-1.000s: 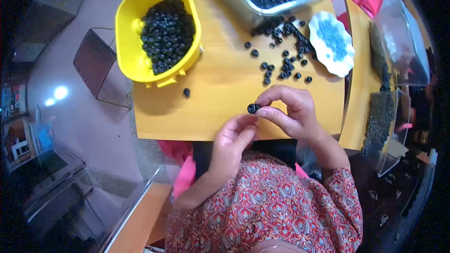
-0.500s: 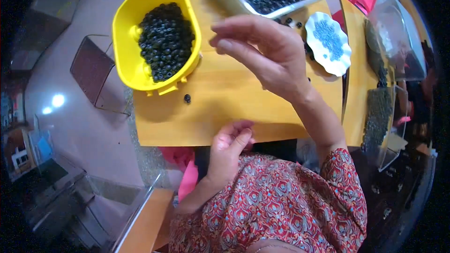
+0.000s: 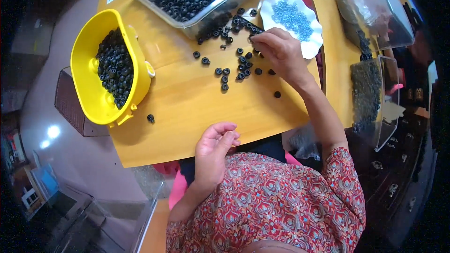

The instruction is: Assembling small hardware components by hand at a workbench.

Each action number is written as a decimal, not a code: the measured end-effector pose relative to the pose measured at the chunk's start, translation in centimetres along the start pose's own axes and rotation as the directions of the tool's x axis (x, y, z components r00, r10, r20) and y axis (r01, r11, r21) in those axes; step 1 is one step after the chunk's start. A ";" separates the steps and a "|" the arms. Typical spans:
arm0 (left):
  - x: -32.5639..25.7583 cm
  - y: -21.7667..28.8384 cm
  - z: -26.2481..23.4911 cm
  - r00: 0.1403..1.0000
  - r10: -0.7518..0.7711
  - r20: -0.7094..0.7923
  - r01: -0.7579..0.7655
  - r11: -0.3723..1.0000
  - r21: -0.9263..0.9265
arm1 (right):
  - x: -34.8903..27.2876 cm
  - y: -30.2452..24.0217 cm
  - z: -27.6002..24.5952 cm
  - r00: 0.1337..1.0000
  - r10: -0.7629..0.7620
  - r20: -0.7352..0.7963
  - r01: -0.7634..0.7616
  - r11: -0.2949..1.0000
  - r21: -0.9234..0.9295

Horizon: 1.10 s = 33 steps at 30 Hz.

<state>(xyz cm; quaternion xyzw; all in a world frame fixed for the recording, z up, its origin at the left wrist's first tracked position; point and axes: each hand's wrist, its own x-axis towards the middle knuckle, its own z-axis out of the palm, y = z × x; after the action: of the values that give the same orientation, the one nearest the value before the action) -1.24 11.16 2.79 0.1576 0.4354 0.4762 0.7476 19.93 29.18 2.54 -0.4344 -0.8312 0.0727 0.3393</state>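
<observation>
At the wooden table [image 3: 187,107], our right hand [image 3: 281,56] reaches into the loose scatter of small black rings [image 3: 234,65] lying between the clear tray [image 3: 197,16] and the white scalloped dish [image 3: 311,42], fingers bent down and pinched close over the pieces at the scatter's far edge; whether a ring is actually caught between the fingertips we cannot tell. Our left hand [image 3: 213,152] waits at the near edge of the board, fingers loosely curled toward the thumb, and any small piece inside them is hidden from us. By our reckoning the work is somewhere in the middle: the yellow tub [image 3: 89,93] to our left holds a good heap of black rings, perhaps half its depth, while the clear tray at the top is heaped with many more and some two dozen lie scattered on the wood. The white dish holds a layer of small blue-grey parts. One stray ring [image 3: 150,118] sits alone just beside the tub's near corner, another [image 3: 277,94] near our right wrist. To the right, a second wooden surface carries clear plastic bins [image 3: 375,98] with dark contents. The room beyond is dim, a pale floor [image 3: 42,65] showing at left with a brown woven basket [image 3: 70,107] beside the table.
</observation>
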 end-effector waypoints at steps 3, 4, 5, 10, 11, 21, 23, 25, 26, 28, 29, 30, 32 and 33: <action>0.1 0.2 0.4 1.000 -0.012 -0.023 0.012 1.000 0.025 | 1.2 0.1 1.1 0.999 -0.052 -0.007 0.052 0.998 -0.029; 0.2 0.2 0.4 1.000 -0.005 -0.026 0.006 0.999 0.035 | 1.7 0.0 1.4 0.998 -0.067 0.013 0.068 0.998 -0.005; 0.2 0.3 0.4 1.000 0.001 -0.030 0.000 0.999 0.044 | 2.1 -0.1 1.8 0.996 -0.084 0.032 0.083 0.996 0.020; 0.5 0.5 0.2 1.000 0.002 -0.018 -0.001 0.998 0.055 | 3.1 -0.4 3.8 0.985 -0.065 0.161 0.082 0.992 -0.100; 0.5 0.5 0.1 1.000 -0.004 -0.015 0.004 0.998 0.055 | 3.1 -0.4 4.0 0.984 -0.067 0.162 0.084 0.992 -0.096; 1.0 1.0 0.2 0.998 0.053 -0.024 -0.052 0.997 0.064 | 1.7 -3.6 0.7 0.925 0.216 0.312 -0.375 0.640 0.671; 1.2 1.7 0.8 0.993 0.111 -0.043 -0.107 0.991 0.081 | 0.2 -5.0 0.0 0.918 0.218 0.330 -0.395 0.457 0.797; 1.5 2.2 1.4 0.993 0.118 -0.017 -0.119 0.993 -0.003 | -0.7 -7.1 -0.4 0.958 0.179 0.222 -0.280 0.441 0.853; 1.8 2.4 1.6 0.993 0.120 0.006 -0.119 0.990 -0.071 | -1.3 -7.5 -0.8 0.954 0.174 0.243 -0.298 0.483 0.824; 1.9 3.2 2.4 0.997 0.076 0.021 -0.074 0.993 -0.095 | -1.8 -8.4 -0.6 0.987 0.119 0.110 -0.159 0.562 0.812; 1.9 3.4 2.6 0.995 0.050 0.081 -0.034 0.982 -0.186 | -2.0 -8.5 -0.9 0.996 0.059 0.062 -0.086 0.662 0.745; 1.9 3.3 2.7 0.989 0.029 0.143 0.012 0.962 -0.272 | -2.2 -8.7 -1.1 0.996 0.065 0.063 -0.091 0.658 0.747; 1.8 3.0 3.2 0.985 0.081 0.149 -0.037 0.960 -0.278 | -2.8 -9.1 -1.5 0.999 0.014 0.032 -0.032 0.710 0.704; 1.6 3.3 3.8 0.990 0.084 0.114 -0.052 0.965 -0.259 | -3.1 -9.3 -1.5 0.999 0.016 0.029 -0.032 0.719 0.695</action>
<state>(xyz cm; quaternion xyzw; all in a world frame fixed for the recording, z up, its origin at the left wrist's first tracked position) 0.14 14.88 6.26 0.1044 0.3175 0.5431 0.7703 15.85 20.85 5.97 -0.2855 -0.7411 0.3878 0.4678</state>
